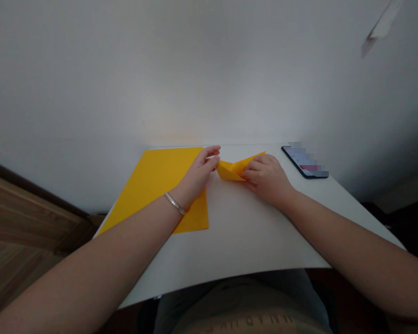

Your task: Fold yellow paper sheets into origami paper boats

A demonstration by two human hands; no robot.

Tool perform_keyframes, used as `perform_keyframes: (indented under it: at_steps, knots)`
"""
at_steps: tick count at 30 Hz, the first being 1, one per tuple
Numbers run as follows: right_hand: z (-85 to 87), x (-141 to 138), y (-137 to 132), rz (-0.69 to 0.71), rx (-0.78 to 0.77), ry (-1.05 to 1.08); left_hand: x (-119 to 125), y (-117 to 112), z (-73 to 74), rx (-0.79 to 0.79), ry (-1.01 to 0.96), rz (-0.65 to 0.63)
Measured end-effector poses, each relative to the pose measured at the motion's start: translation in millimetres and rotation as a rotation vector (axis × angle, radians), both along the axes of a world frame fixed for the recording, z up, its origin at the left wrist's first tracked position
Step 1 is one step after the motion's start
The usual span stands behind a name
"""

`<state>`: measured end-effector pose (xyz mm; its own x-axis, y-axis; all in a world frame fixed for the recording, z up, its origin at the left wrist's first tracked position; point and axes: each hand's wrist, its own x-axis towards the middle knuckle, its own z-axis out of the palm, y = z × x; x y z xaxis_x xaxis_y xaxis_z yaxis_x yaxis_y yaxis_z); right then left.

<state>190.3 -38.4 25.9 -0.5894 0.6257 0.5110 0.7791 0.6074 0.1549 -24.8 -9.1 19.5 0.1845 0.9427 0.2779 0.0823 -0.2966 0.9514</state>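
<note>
A small folded piece of yellow paper (231, 171) is held just over the white table, its creased flaps standing apart in a shallow V. My right hand (266, 178) grips its right side, with the fingers bent around the folds and partly hiding them. At the paper's left tip is my left hand (204, 164), wearing a silver bangle. Its thumb and a lower finger pinch that tip, while the upper fingers stretch out above. Beneath my left wrist and forearm lies a large flat yellow sheet (153, 181), partly covered by the arm.
The white table (251, 236) stands against a pale wall (202, 69). A phone (304, 162) with a lit screen lies at the back right. Wooden panelling (24, 232) is on the left. A loose white flap (383, 25) hangs on the wall at upper right.
</note>
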Motion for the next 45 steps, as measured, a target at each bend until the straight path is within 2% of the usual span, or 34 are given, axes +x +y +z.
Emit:
perform_keyframes:
  at_steps: [4, 7, 9, 12, 14, 18, 23, 27, 31, 34, 38, 45]
  knots:
    - [2.3, 2.3, 0.3, 0.11, -0.034, 0.11, 1.3, -2.4, -0.8, 0.123, 0.184, 0.053]
    - [6.6, 11.0, 3.1, 0.205, -0.024, 0.217, 0.5, -3.1, -1.9, 0.164, 0.243, 0.077]
    - [7.0, 19.0, 6.9, 0.147, -0.012, 0.296, -1.2, -2.9, -3.0, 0.176, 0.248, 0.085]
    - [2.1, 31.2, 14.7, -0.011, -0.022, 0.422, -4.9, -1.6, -5.7, 0.193, 0.235, 0.074]
    - [-2.6, 37.1, 19.4, -0.065, -0.137, 0.512, -7.5, -0.2, -8.5, 0.209, 0.223, 0.064]
    - [-5.8, 40.0, 21.6, -0.089, -0.416, 0.661, -11.4, 2.2, -14.5, 0.232, 0.231, 0.097]
    - [3.1, 34.2, 13.3, -0.074, -0.475, 0.606, -12.0, 1.7, -16.9, 0.236, 0.25, 0.141]
    - [15.7, 27.7, 2.0, -0.097, -0.401, 0.45, -11.1, 1.4, -15.1, 0.249, 0.255, 0.176]
    - [26.2, 17.6, -10.5, -0.247, -0.176, 0.306, -10.1, 3.1, -12.3, 0.231, 0.276, 0.226]
    - [25.2, 9.7, -14.6, -0.34, -0.095, 0.293, -8.9, 3.4, -10.1, 0.214, 0.277, 0.204]
    - [17.4, 3.4, -13.6, -0.396, -0.117, 0.301, -6.6, 1.5, -7.1, 0.206, 0.288, 0.165]
    - [18.6, 9.4, -10.0, -0.332, -0.201, 0.399, -6.1, -1.7, -5.2, 0.19, 0.323, 0.135]
